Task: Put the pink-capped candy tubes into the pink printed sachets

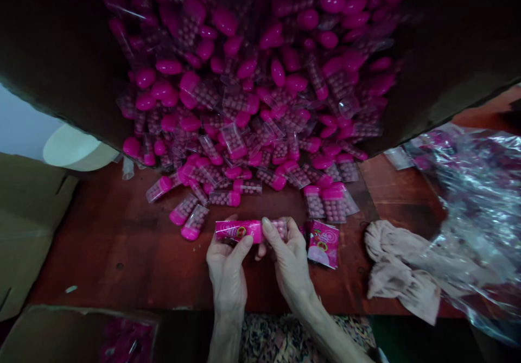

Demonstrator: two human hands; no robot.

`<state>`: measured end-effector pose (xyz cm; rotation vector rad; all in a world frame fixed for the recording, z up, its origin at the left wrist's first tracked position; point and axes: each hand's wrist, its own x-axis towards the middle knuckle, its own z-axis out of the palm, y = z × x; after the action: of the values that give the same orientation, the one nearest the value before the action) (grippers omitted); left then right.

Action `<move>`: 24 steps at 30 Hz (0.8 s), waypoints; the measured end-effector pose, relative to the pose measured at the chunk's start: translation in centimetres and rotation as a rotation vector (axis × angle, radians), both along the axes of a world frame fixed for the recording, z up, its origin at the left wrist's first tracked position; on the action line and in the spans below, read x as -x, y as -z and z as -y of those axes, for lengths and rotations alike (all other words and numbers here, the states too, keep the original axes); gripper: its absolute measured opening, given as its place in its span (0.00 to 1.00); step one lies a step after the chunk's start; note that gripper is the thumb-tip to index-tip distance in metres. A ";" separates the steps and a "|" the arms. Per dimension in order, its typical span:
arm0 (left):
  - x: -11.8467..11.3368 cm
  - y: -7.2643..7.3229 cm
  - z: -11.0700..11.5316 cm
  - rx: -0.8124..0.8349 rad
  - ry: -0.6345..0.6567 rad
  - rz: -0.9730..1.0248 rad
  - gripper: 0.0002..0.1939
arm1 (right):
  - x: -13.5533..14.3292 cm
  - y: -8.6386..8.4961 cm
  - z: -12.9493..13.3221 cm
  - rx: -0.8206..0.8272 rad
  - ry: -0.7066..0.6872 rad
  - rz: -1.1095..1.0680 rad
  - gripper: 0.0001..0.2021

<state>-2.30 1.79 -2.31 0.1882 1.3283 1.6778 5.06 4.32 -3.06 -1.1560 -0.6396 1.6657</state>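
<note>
My left hand grips a pink printed sleeve between thumb and fingers. Pinched in my right hand is a clear container of small pink balls; its other end meets the sleeve, and my right thumb covers part of the join. Just right of my hands lie more printed pink sleeves, flat on the table. Beyond my hands spreads a big pile of pink-capped containers, with two loose ones to the left and a small group to the right.
Dark box walls flank the pile. On the right are a crumpled cloth and a shiny clear plastic bag. A whitish round object and cardboard stand left. Below the red-brown table, an open box contains pink items.
</note>
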 end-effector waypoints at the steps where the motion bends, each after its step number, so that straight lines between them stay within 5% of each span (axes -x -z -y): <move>1: -0.2 -0.1 -0.1 -0.005 0.000 0.001 0.16 | 0.1 0.0 0.1 -0.003 0.010 -0.003 0.12; 5: -0.5 -0.3 -0.2 -0.016 -0.023 -0.004 0.09 | 0.4 -0.1 0.5 -0.029 0.023 -0.017 0.10; 15: 0.0 0.3 -0.2 -0.072 0.010 0.206 0.10 | 1.1 0.0 1.0 -0.013 0.045 -0.130 0.09; 24: -0.2 0.6 -0.3 0.010 0.008 0.175 0.08 | 1.5 0.3 1.4 0.014 0.097 -0.221 0.08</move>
<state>-2.15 2.14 -2.95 0.0395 1.2036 1.6409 3.58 2.97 -3.32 -0.9790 -0.4269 1.6878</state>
